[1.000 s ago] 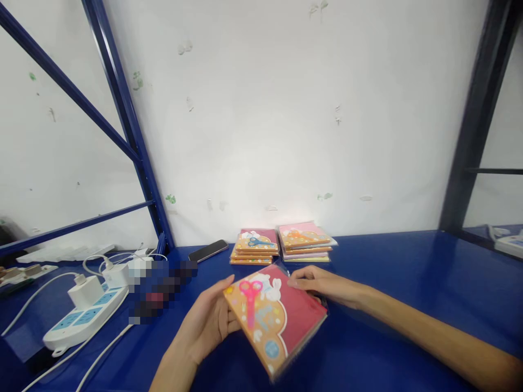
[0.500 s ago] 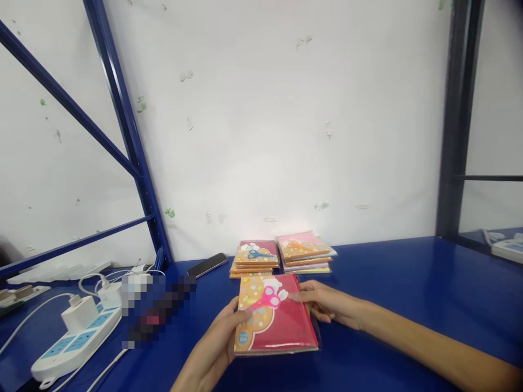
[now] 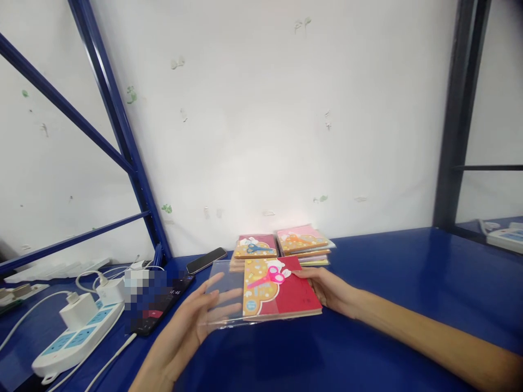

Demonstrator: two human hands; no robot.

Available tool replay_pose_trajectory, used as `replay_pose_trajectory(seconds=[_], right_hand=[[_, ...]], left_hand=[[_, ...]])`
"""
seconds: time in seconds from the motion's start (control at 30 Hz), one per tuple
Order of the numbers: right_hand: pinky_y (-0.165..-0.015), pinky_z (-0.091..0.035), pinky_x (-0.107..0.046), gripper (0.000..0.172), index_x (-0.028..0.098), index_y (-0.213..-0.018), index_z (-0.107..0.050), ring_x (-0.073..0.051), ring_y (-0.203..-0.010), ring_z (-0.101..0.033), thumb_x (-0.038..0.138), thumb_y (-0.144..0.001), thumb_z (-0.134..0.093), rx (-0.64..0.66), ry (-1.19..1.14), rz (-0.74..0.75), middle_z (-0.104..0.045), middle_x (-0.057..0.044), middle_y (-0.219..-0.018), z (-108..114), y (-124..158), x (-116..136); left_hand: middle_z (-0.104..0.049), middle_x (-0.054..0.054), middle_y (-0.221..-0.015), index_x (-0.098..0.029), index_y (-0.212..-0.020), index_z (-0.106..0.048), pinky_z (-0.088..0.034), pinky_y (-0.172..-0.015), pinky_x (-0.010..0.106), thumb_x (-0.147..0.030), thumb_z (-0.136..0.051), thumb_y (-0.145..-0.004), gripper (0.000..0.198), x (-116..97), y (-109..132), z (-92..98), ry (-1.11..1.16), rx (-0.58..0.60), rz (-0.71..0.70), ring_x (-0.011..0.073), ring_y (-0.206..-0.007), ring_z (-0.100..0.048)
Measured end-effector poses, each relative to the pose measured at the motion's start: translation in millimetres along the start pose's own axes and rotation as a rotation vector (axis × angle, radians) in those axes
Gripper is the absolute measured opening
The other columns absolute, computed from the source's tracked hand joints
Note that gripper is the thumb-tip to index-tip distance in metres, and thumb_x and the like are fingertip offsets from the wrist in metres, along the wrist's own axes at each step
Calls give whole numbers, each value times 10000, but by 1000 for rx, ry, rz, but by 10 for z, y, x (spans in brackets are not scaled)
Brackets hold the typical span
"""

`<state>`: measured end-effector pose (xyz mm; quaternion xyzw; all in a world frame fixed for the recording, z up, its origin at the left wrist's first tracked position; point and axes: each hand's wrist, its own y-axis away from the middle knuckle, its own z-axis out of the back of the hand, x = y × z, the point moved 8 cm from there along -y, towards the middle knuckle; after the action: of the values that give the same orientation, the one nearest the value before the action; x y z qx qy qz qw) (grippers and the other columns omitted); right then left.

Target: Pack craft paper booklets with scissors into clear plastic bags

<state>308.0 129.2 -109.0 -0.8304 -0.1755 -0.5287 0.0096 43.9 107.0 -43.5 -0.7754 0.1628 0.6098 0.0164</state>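
Observation:
A red and orange booklet with a pink scissors picture (image 3: 278, 288) lies at the middle of the view, its left part inside a clear plastic sleeve (image 3: 223, 294). The empty end of the sleeve sticks out to the left. My left hand (image 3: 192, 321) is at that end, its fingers showing through the plastic, apparently holding the sleeve. My right hand (image 3: 322, 287) grips the booklet's right edge. Behind them stand two stacks of similar booklets (image 3: 255, 247) (image 3: 302, 242), partly hidden by the booklet in my hands.
A dark phone (image 3: 206, 260) lies on the blue table top (image 3: 388, 272), and a second phone (image 3: 163, 305) lies nearer, partly blurred out. At the left are a white power strip (image 3: 77, 337), plugged-in chargers and cables. Blue shelf uprights and a white wall stand behind.
The booklet has turned square to the table and shifted right in its sleeve, leaving an empty plastic end on the left. My left hand has moved to that end.

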Motion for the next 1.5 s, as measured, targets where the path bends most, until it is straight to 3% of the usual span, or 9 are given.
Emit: replay_pose_trajectory(seconds=[0.23, 0.5, 0.63, 0.73, 0.8, 0.9, 1.2, 1.37, 1.5], right_hand=[[-1016, -517, -400, 387, 130, -1255, -660, -271, -1111, -716, 277, -897, -676, 24, -86, 116, -757, -145, -1186, 27, -10, 130], [-920, -562, -380, 383, 110, -1251, -654, -259, -974, -756, 252, -896, -673, -175, -159, 216, -756, -145, -1188, 221, 65, 410], [-901, -564, -364, 335, 98, -1186, -674, -251, -939, -761, 261, -894, -669, -186, -155, 167, -774, -152, -1117, 213, 64, 334], [-909, -559, -380, 331, 108, -1172, -689, -257, -953, -757, 285, -891, -682, -95, -77, 120, -779, -145, -1100, 93, 56, 205], [-886, -562, -379, 368, 139, -1203, -690, -258, -970, -751, 316, -881, -711, -2, 1, 124, -776, -128, -1118, -29, 62, 140], [-828, -566, -346, 415, 173, -1226, -688, -247, -973, -747, 350, -856, -750, 66, 69, 138, -774, -110, -1133, -143, 74, 85], [-908, -552, -389, 361, 148, -1204, -706, -260, -969, -752, 324, -889, -694, -9, -20, 113, -778, -132, -1119, 28, 40, 135], [-923, -546, -404, 352, 161, -1198, -707, -267, -977, -748, 329, -889, -691, 17, 15, 113, -775, -125, -1131, -10, 40, 108], [-922, -541, -386, 383, 181, -1192, -707, -258, -1016, -733, 344, -849, -753, 97, 92, 118, -767, -109, -1149, -130, 61, 74]], left_hand=[[-744, 156, -1252, -210, -1528, -388, -590, -748, 295, -230, -726, -841, 766, -225, 95, 355, -99, -137, -55, 294, -1042, -756], [-712, 245, -1201, -121, -1539, -259, -539, -959, 502, -304, -789, -772, 950, -37, -223, 749, -526, -399, -167, 376, -1032, -739], [-642, 204, -1286, -170, -1344, -576, -430, -1062, 514, -383, -730, -769, 633, -255, -175, 665, -886, -640, -435, 421, -1303, -549], [-741, 102, -970, -205, -1108, -695, -519, -758, 345, -486, -692, -796, 420, -169, -152, 296, -748, -415, -395, 306, -903, -706], [-735, 59, -766, -185, -911, -712, -440, -560, 286, -554, -687, -787, 390, 13, -154, -45, -735, -164, -276, 243, -638, -664], [-711, 50, -649, -168, -722, -673, -375, -511, 256, -604, -659, -796, 442, 193, -145, -328, -783, -11, -227, 220, -592, -636], [-597, -8, -560, -193, -711, -584, -274, -405, 216, -646, -566, -818, 466, 91, -280, -40, -671, -114, -250, 153, -431, -592], [-688, 14, -620, -188, -916, -649, -351, -440, 248, -690, -595, -802, 517, 153, -242, -150, -734, -146, -240, 161, -394, -587], [-674, 26, -573, -201, -725, -606, -358, -434, 258, -720, -591, -775, 521, 337, -313, -230, -785, -101, -185, 175, -409, -572]])
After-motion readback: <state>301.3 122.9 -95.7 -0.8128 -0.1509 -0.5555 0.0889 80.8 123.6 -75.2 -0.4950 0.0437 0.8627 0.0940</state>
